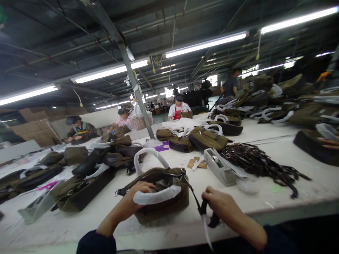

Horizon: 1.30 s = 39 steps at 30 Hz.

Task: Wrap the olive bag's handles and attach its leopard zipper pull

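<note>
An olive handbag (165, 209) with a dark base stands upright on the white table, its zip top open. White wrapping covers its two handles; the front handle (157, 197) arches over the near side. My left hand (134, 197) grips the bag's left rim, partly hidden behind that handle. To the right of the bag, my right hand (221, 204) is closed around a black strap (203, 208), which runs up to the bag's right end. A thin white strip (207, 233) hangs below the strap.
A grey tape dispenser (219, 169) and a heap of dark straps (256, 160) lie on the right. More olive bags cover the left (84, 187) and far right (304, 106). A metal post (139, 95) rises beyond the bag. Several people work farther back.
</note>
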Each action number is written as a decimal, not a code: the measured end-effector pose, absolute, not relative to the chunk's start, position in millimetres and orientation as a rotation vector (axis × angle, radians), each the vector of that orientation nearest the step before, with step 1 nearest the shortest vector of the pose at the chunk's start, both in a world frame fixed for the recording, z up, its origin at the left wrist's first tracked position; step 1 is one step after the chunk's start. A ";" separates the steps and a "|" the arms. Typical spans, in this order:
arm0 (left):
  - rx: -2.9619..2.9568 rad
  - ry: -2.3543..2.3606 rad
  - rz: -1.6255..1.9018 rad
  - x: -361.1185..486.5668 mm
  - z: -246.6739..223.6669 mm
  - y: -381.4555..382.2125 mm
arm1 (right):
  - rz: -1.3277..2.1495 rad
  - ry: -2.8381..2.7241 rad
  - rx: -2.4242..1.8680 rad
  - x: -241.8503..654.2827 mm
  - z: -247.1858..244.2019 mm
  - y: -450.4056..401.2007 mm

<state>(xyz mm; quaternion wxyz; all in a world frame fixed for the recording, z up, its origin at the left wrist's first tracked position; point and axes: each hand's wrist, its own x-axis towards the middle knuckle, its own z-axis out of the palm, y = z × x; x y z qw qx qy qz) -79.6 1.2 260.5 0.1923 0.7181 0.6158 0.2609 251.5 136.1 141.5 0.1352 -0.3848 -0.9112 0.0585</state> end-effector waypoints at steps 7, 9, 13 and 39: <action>2.025 1.700 0.816 -76.3 260.4 0.6 | -0.578 -2.560 -0.678 233.1 291.3 169.1; 2.013 1.689 0.842 -75.6 259.4 0.5 | -0.704 -2.549 -0.491 204.9 324.1 166.1; 1.949 1.728 0.841 -74.0 258.0 -1.8 | -0.859 -2.570 0.354 136.0 346.5 154.1; 1.090 1.177 1.474 -113.9 283.7 40.4 | -0.585 -2.675 0.972 98.4 288.8 153.3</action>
